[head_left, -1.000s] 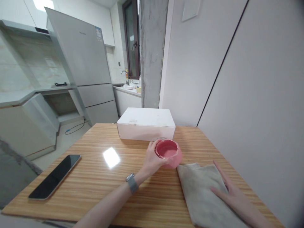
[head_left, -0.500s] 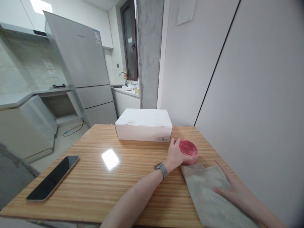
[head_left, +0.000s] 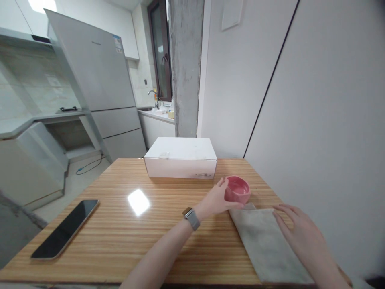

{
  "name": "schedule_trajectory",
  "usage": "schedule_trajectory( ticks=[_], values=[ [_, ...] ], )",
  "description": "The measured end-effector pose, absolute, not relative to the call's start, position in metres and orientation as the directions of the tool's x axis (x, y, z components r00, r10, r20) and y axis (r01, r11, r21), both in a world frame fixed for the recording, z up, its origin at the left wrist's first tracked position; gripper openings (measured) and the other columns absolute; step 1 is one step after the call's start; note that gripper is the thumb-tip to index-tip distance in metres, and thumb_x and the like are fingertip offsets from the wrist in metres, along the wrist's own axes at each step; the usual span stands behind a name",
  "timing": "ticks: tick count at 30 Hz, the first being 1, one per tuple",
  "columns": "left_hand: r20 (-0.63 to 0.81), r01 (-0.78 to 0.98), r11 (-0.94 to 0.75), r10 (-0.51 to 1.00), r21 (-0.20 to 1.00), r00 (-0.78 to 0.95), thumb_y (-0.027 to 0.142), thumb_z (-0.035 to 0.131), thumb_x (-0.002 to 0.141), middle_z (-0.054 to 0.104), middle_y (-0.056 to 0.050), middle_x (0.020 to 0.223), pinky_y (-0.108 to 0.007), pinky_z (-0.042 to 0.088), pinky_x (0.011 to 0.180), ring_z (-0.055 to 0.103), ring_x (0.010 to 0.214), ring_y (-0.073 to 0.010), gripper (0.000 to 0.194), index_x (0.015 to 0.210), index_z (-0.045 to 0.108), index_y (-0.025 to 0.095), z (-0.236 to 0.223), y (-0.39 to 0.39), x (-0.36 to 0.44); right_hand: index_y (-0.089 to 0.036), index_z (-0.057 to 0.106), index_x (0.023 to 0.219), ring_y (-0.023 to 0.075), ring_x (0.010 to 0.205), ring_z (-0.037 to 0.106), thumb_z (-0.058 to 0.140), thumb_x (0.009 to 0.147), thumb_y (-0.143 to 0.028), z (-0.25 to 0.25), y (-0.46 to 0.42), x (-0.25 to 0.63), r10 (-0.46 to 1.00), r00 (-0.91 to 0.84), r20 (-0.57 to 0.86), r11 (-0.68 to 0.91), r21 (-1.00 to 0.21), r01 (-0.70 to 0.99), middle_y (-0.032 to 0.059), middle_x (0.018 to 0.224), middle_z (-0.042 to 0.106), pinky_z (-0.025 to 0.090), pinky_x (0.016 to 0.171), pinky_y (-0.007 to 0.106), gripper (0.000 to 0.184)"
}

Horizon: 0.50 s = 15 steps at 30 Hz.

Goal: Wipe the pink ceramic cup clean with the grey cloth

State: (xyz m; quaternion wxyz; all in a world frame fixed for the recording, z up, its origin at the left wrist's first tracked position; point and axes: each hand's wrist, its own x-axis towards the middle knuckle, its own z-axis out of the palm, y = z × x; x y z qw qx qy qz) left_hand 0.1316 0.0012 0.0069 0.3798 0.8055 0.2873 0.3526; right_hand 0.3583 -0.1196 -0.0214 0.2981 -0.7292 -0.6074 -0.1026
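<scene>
On the right part of the table stands a pink bowl [head_left: 238, 190]. My left hand [head_left: 215, 198], with a watch on its wrist, is at the bowl's left side. Its fingers are apart, with the thumb along the bowl's near side and the fingertips by the rim. Nearer to me lies a grey-green cloth [head_left: 264, 241], flat, its far edge close to the bowl. My right hand [head_left: 303, 233] rests at the cloth's right edge, thumb and fingers spread near the far right corner. Wood shows between that thumb and the fingers.
A white box [head_left: 180, 166] sits at the back of the wooden table [head_left: 120, 228]. A black phone [head_left: 66, 228] lies on the left. A white wall [head_left: 315, 112] rises along the right side. Behind are a fridge [head_left: 96, 72] and a sink counter.
My left hand has loosened from the bowl and drawn slightly left. My right hand has moved off the middle of the cloth to its far right corner. The bowl has stayed about where it was.
</scene>
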Motion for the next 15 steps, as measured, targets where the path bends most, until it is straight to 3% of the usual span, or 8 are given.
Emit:
schedule_trajectory(
  ticks=[3, 5, 7, 10, 12, 15],
  values=[
    [0.320, 0.224, -0.620, 0.639, 0.752, 0.699, 0.044, 0.060, 0.080, 0.068, -0.005, 0.107, -0.032, 0.047, 0.079, 0.063, 0.094, -0.0224, 0.045, 0.119, 0.058, 0.024, 0.022, -0.028, 0.085, -0.021, 0.059, 0.090, 0.0272, 0.094, 0.060, 0.041, 0.088, -0.042, -0.016, -0.120, 0.300, 0.797, 0.182, 0.576, 0.077, -0.396, 0.915, 0.0110, 0.095, 0.065, 0.042, 0.089, 0.039, 0.027],
    [0.217, 0.341, -0.572, 0.692, 0.746, 0.688, 0.042, 0.051, 0.086, 0.071, -0.002, 0.089, -0.026, 0.045, 0.066, 0.065, 0.077, -0.0177, 0.034, 0.112, 0.062, 0.024, 0.023, -0.050, 0.055, -0.023, 0.058, 0.091, 0.0229, 0.087, 0.062, 0.044, 0.090, -0.039, -0.020, -0.120, 0.252, 0.861, 0.127, 0.492, 0.175, -0.521, 0.835, 0.0075, 0.091, 0.067, 0.045, 0.080, 0.032, 0.022],
    [0.160, 0.515, -0.535, 0.781, 0.670, 0.603, 0.038, 0.045, 0.089, 0.069, -0.001, 0.073, -0.023, 0.039, 0.057, 0.061, 0.064, -0.0151, 0.028, 0.087, 0.067, 0.021, 0.015, -0.067, 0.029, -0.023, 0.057, 0.083, 0.0189, 0.072, 0.063, 0.038, 0.094, -0.036, -0.030, -0.120, 0.206, 0.907, 0.036, 0.419, 0.235, -0.576, 0.783, 0.0041, 0.078, 0.066, 0.045, 0.067, 0.028, 0.026],
    [0.146, 0.780, -0.433, 0.898, 0.451, 0.415, 0.029, 0.041, 0.091, 0.065, -0.002, 0.062, -0.024, 0.031, 0.052, 0.058, 0.057, -0.0150, 0.034, 0.065, 0.060, 0.019, -0.009, -0.083, 0.000, -0.023, 0.051, 0.067, 0.0172, 0.056, 0.060, 0.035, 0.096, -0.036, -0.049, -0.118, 0.157, 0.906, 0.013, 0.424, 0.219, -0.494, 0.841, 0.0005, 0.060, 0.061, 0.037, 0.054, 0.026, 0.035],
    [0.146, 0.866, -0.375, 0.927, 0.330, 0.345, 0.023, 0.039, 0.091, 0.066, -0.003, 0.062, -0.025, 0.028, 0.052, 0.059, 0.057, -0.0161, 0.033, 0.065, 0.059, 0.019, -0.027, -0.087, -0.013, -0.023, 0.050, 0.066, 0.0167, 0.048, 0.058, 0.032, 0.096, -0.035, -0.061, -0.118, 0.140, 0.880, -0.022, 0.474, 0.227, -0.379, 0.897, -0.0005, 0.054, 0.059, 0.032, 0.049, 0.027, 0.037],
    [0.151, 0.900, -0.361, 0.931, 0.243, 0.333, 0.020, 0.038, 0.091, 0.067, -0.002, 0.064, -0.027, 0.029, 0.054, 0.062, 0.060, -0.0176, 0.032, 0.066, 0.059, 0.021, -0.047, -0.091, -0.022, -0.023, 0.051, 0.066, 0.0172, 0.047, 0.059, 0.025, 0.098, -0.030, -0.070, -0.119, 0.132, 0.841, -0.103, 0.531, 0.265, -0.239, 0.934, 0.0006, 0.055, 0.060, 0.029, 0.048, 0.028, 0.041]
  ],
)
